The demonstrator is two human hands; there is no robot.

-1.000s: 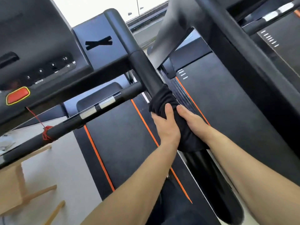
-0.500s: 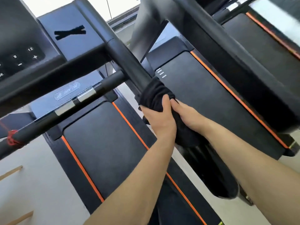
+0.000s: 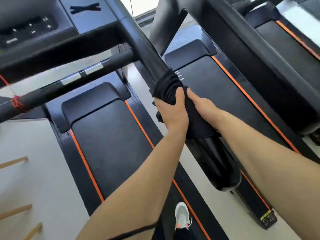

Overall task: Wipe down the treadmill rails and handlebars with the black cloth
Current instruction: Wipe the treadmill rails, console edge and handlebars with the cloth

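Note:
The black cloth (image 3: 167, 85) is wrapped around the treadmill's right side handlebar (image 3: 145, 51), a thick black bar running from the console down toward me. My left hand (image 3: 171, 110) grips the cloth from the left, thumb on top. My right hand (image 3: 203, 106) clasps the cloth from the right side of the same bar; its fingers are hidden behind cloth and bar. Below my hands the bare bar end (image 3: 220, 168) sticks out.
A crossbar with silver pulse sensors (image 3: 81, 75) and red cord (image 3: 17, 103) runs left. The console (image 3: 29, 30) is at upper left. Below lies the orange-edged belt (image 3: 110, 135); a second treadmill (image 3: 242, 84) stands right. My white shoe (image 3: 181, 216) stands on the deck. Wooden pieces (image 3: 13, 161) lie at left.
My view has tilted down and shifted, so the shoe and floor now show. Both hands have kept their grip on the cloth at about the same spot on the bar.

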